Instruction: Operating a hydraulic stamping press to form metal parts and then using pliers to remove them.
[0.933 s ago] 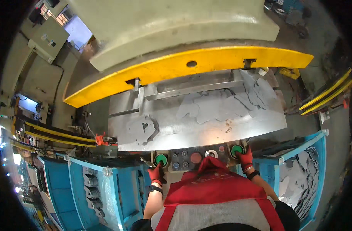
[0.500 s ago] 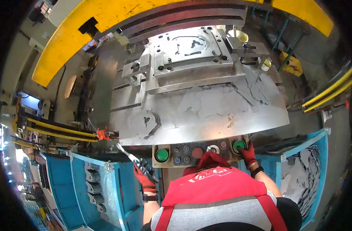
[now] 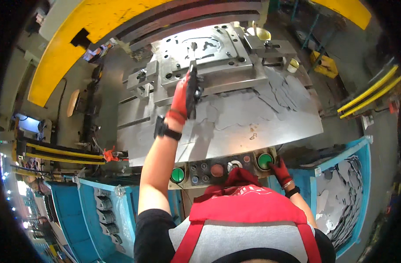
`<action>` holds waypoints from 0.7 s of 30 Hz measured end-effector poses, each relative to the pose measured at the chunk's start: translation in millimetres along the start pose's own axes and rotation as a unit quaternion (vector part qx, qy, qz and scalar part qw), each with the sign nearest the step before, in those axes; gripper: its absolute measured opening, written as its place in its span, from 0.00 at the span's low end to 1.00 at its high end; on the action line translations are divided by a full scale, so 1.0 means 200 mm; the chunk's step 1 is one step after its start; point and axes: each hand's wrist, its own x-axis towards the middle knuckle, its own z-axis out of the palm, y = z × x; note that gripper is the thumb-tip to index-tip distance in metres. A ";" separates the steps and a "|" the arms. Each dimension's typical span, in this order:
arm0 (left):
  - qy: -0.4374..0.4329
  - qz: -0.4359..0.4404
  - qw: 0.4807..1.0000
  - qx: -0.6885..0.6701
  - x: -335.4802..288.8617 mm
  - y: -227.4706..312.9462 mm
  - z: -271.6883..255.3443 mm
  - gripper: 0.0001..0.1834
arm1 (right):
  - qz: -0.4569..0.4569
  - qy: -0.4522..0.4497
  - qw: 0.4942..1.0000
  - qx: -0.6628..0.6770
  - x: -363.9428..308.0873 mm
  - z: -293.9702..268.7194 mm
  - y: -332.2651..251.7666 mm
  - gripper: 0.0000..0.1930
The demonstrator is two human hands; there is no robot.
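Observation:
My left hand [image 3: 179, 103], in a red glove, is closed around a hand tool [image 3: 192, 83] with a dark body and a long silver front end. The tool's tip reaches over the metal die [image 3: 170, 65], which has dark cut-out shapes and round holes; the tool's exact kind is unclear. My right hand [image 3: 280, 172], also red-gloved, rests at the right green button [image 3: 265, 161] of the control panel [image 3: 205, 173], fingers partly hidden and apparently around nothing. Flat grey sheet-metal pieces [image 3: 240, 111] lie on the steel press bed [image 3: 279, 136] before the die.
A yellow press frame [image 3: 56, 57] arches overhead. Blue bins stand on both sides: the left bin [image 3: 88, 215] holds stacked parts, the right bin [image 3: 365, 197] grey sheet pieces. Clamp blocks [image 3: 141, 79] flank the die. Yellow rails [image 3: 367, 94] run at the right.
My left hand has swung from beside the control panel forward over the press bed, carrying the tool to the die. My right hand stays by the green button. The view has shifted slightly.

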 end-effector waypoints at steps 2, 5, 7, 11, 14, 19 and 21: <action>0.010 -0.070 0.997 0.025 0.13 0.00 0.03 0.28 | 0.003 -0.007 0.990 -0.141 -0.03 -0.08 -0.02 0.42; 0.038 -0.060 0.996 -0.047 0.17 -0.04 0.07 0.27 | 0.026 -0.031 0.988 -0.148 -0.09 -0.15 -0.36 0.31; 0.071 0.008 0.997 0.009 0.15 -0.04 0.11 0.25 | 0.001 -0.026 0.992 -0.126 -0.13 -0.13 -0.60 0.26; 0.039 -0.043 0.996 -0.062 0.17 -0.06 0.07 0.24 | -0.218 0.019 0.964 -0.151 0.03 0.03 -0.82 0.20; 0.011 -0.022 0.996 -0.088 0.15 -0.08 0.05 0.23 | -0.354 0.014 0.914 -0.196 0.21 0.18 -1.04 0.24; 0.061 0.072 0.995 -0.043 0.07 -0.07 -0.04 0.23 | -0.514 0.051 0.761 -0.392 0.57 0.41 -1.19 0.30; 0.057 0.009 0.996 -0.075 -0.12 0.07 0.00 0.23 | -0.503 0.045 0.729 -0.463 0.65 0.45 -1.12 0.32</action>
